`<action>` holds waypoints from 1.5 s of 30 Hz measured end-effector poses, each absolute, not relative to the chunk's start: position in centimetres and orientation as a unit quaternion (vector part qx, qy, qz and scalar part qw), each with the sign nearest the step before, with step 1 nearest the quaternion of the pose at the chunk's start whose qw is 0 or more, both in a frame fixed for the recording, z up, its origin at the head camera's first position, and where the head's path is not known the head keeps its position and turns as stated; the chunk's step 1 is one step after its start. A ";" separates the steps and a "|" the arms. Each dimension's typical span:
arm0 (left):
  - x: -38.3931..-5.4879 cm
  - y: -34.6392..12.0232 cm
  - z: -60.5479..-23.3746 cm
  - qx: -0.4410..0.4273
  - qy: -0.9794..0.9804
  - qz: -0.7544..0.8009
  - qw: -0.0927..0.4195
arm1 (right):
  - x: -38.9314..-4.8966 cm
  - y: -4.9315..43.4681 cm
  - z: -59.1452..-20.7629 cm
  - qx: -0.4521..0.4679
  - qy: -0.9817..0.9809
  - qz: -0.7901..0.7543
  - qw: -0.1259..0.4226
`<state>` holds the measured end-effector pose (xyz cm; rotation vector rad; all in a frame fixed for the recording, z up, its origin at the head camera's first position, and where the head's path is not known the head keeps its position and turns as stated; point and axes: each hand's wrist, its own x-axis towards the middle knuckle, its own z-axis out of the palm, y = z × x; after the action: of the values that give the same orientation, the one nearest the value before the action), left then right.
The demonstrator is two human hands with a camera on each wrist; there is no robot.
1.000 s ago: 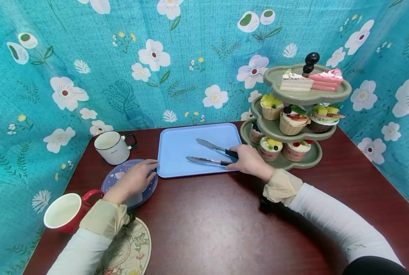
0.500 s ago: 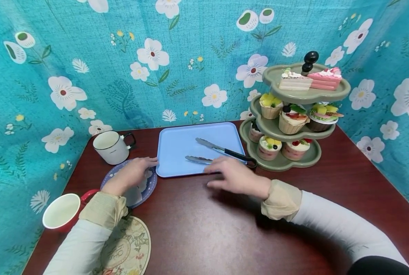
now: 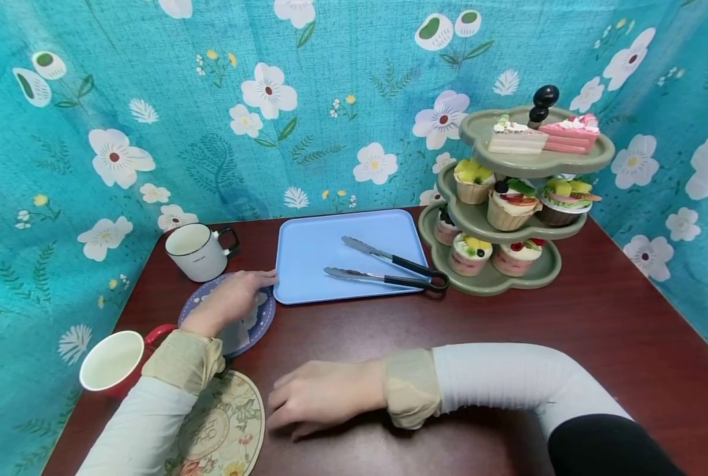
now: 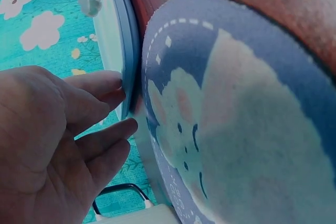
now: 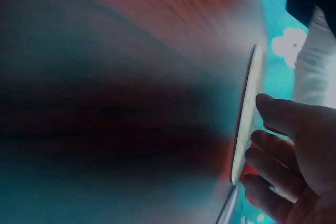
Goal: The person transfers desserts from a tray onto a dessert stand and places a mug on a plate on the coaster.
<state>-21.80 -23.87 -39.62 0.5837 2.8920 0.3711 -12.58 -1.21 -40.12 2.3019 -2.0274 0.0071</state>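
Note:
My left hand [image 3: 235, 301] reaches over the round blue rabbit mat [image 4: 252, 103]. Its fingertips touch the left edge of the light blue tray [image 3: 306, 254], the fingers loosely extended. A pair of black-handled tongs [image 3: 410, 264] lies on the tray with its tips apart, the handle end overhanging the right front corner. My right hand [image 3: 324, 400] hovers low over the table at the right edge of the round floral mat [image 3: 240, 423]. Its fingers are loosely bent and hold nothing; in the right wrist view they are beside the mat's rim [image 5: 247, 114].
A white mug [image 3: 199, 254] stands at the back left and a red mug [image 3: 118, 363] at the front left. At the back right is a green three-tier stand [image 3: 502, 281] bearing cake slices [image 3: 570, 135] and several cupcakes [image 3: 511, 208]. A floral curtain hangs behind.
My right hand has let go of the tongs and moved left and toward me, to the floral mat. The tongs stay on the tray. My left hand has hardly moved, its fingers a little straighter.

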 end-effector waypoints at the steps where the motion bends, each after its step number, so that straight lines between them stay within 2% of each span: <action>1: -21.8 -23.8 -39.6 0.196 0.969 0.126 0.085 | -12.4 -1.7 -40.2 0.755 -0.654 -0.007 0.043; 7: -21.9 -23.7 -39.8 0.197 0.969 0.124 0.079 | -11.7 -4.2 -40.4 0.770 -0.629 -0.065 0.086; 18: -21.9 -23.6 -39.8 0.196 0.968 0.129 0.085 | -10.9 -7.2 -39.9 0.786 -0.586 -0.155 0.120; 32: -21.9 -23.7 -39.8 0.185 0.970 0.130 0.092 | -10.7 -7.3 -39.9 0.817 -0.546 -0.151 0.102; 45: -21.9 -23.6 -39.8 0.200 0.969 0.119 0.083 | -11.1 -6.8 -40.4 0.809 -0.536 -0.183 0.159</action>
<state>-21.87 -23.58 -39.83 0.5968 2.8940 0.3552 -11.10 -6.81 -40.39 2.3109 -1.5319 -0.5234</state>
